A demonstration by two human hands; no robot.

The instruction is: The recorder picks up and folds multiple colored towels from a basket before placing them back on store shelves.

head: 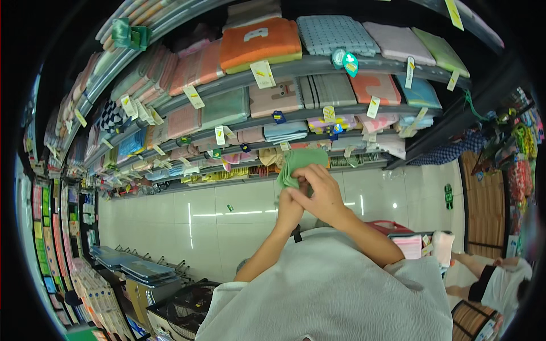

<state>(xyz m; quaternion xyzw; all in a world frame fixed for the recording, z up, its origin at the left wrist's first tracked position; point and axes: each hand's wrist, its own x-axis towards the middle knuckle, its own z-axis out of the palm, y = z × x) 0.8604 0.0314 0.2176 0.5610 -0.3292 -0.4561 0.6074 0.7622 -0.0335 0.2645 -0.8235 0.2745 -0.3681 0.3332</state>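
Observation:
A folded green cloth [305, 161], which looks like a towel, is held up in front of my body at the middle of the view. My right hand [322, 189] grips its lower edge with bent fingers. Close against it, my left hand [292, 204] is at the cloth's lower left corner, its fingers partly hidden behind the right hand. Beyond the cloth stand shelves of folded towels, among them an orange towel [260, 40], a blue patterned towel [335, 36] and a grey striped towel [327, 91], with tags hanging over the shelf edges.
Tiled floor [158, 217] lies between me and the shelves. A cart [416, 233] with pink packs stands at my right, and another person [499, 281] is farther right. Metal racks [145, 270] and a black wire basket [187, 307] are at the lower left.

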